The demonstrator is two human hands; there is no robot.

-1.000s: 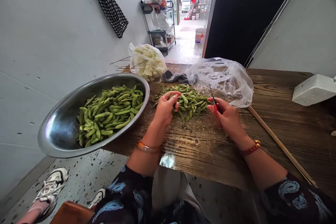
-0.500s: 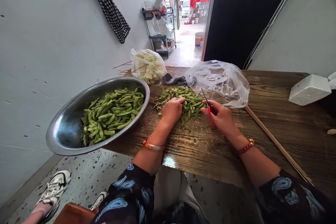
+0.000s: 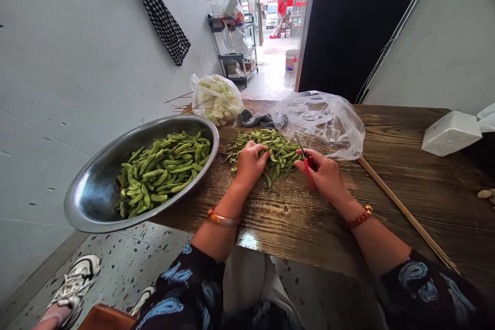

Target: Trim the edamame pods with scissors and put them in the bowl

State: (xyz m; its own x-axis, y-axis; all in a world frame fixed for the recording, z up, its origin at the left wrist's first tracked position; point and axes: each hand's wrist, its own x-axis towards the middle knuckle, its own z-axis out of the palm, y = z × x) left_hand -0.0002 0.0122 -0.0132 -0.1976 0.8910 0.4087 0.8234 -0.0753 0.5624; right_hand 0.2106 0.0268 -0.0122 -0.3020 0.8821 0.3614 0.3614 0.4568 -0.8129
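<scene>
Green edamame pods (image 3: 284, 152) lie in a loose heap on the wooden table, with cut stems and trimmings (image 3: 237, 147) at the heap's left. Over the heap's near left side is my left hand (image 3: 251, 164), its fingers curled together; whatever they pinch is hidden. My right hand (image 3: 324, 172) grips a pair of red-handled scissors (image 3: 309, 169) at the heap's right edge, blades pointing up and away. To the left, a large steel basin (image 3: 91, 193) holds many more edamame pods (image 3: 162, 170).
A bag of cauliflower (image 3: 217, 100), a grey cloth (image 3: 255, 118) and a crumpled clear plastic bag (image 3: 325, 118) lie behind the heap. Thin wooden skewers (image 3: 406, 211) stretch along the right of the table (image 3: 286, 232). A white box (image 3: 450, 133) stands at far right.
My left hand's forefinger, stretched over the pods before, has curled in toward the thumb. My right hand with the scissors has hardly moved. The view has shifted slightly.
</scene>
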